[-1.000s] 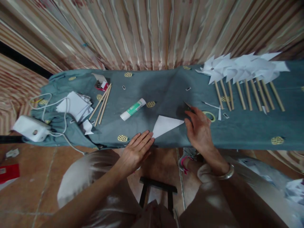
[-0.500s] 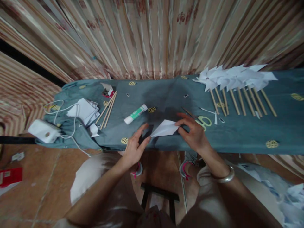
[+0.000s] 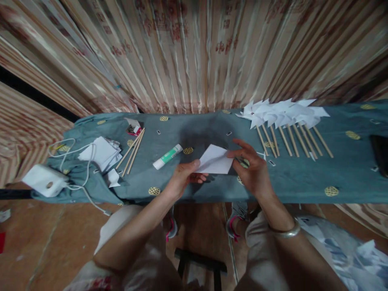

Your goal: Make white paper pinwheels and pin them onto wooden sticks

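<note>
My left hand (image 3: 184,176) pinches the left corner of a small white sheet of paper (image 3: 214,159), thumb on top and fingers beneath. The sheet is held just above the cloth, with a shadow across its left part. At the sheet's right edge, my right hand (image 3: 250,163) has its index finger and thumb on the paper, the other fingers raised. Behind that hand, the scissors (image 3: 245,163) show only part of a pale green handle. A green and white glue stick (image 3: 167,157) lies left of the sheet.
White paper pinwheels (image 3: 279,113) on wooden sticks lie in a row at the right. Toward the left are loose sticks (image 3: 135,151), a small red box (image 3: 133,128), stacked paper squares (image 3: 101,153) and a white power strip (image 3: 45,180) with cables. A dark object (image 3: 378,153) lies far right.
The paper has turned and now shows a wider, flatter face. My left hand has moved from beside its tip to gripping its corner. The view has shifted slightly.
</note>
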The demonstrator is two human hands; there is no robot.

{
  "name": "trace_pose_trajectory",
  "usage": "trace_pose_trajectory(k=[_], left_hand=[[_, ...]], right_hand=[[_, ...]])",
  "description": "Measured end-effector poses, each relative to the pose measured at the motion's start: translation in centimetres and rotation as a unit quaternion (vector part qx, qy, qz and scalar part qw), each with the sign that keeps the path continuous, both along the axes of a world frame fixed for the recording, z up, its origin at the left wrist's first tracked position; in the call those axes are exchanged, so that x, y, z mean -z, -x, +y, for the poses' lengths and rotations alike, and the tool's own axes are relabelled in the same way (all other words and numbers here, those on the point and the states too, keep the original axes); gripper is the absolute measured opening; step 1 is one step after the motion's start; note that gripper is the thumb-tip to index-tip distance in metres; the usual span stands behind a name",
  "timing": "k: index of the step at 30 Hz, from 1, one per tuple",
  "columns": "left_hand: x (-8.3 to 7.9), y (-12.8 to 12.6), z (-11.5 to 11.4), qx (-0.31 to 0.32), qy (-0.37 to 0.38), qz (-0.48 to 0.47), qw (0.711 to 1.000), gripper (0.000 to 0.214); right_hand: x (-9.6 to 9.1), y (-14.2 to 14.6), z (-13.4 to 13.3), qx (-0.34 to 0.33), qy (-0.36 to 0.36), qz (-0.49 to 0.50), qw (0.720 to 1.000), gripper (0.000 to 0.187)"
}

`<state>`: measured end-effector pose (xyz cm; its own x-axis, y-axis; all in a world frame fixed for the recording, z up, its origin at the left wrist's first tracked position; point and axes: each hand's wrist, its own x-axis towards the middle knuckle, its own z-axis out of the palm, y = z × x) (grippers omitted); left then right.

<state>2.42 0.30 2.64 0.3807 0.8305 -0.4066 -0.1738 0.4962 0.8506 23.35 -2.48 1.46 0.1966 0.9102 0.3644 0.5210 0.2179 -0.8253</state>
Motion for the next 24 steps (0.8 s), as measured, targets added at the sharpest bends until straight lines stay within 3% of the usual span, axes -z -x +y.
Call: trace_pose_trajectory(k=[5, 9, 14, 19, 24], left_hand=[[1.2, -0.7, 0.4, 0.004, -0.019, 0.041, 0.999, 0.038], [2.2, -0.7, 1.5, -0.045, -0.066, 0.064, 0.995, 0.034], [2.3, -0.4, 3.1, -0.105, -0.095, 0.079, 0.987, 0.029], [1.9, -0.3, 3.8, -0.120, -0.107, 0.076, 0.984, 0.025], [1.7, -0.3, 4.5, -0.139, -0.126, 0.073, 0.980, 0.026]], right_hand=[[-0.2, -0.6, 0.1, 0.013, -0.001, -0.031, 0.999, 0.013], [0.4, -1.8, 0.1, 0.065, 0.035, -0.118, 0.990, 0.027], [1.9, -3.4, -0.4, 0.088, 0.110, -0.355, 0.924, 0.025], [2.0, -3.5, -1.3, 0.117, 0.112, -0.431, 0.888, 0.029], [1.3, -3.6, -1.9, 0.081, 0.171, -0.473, 0.861, 0.029]])
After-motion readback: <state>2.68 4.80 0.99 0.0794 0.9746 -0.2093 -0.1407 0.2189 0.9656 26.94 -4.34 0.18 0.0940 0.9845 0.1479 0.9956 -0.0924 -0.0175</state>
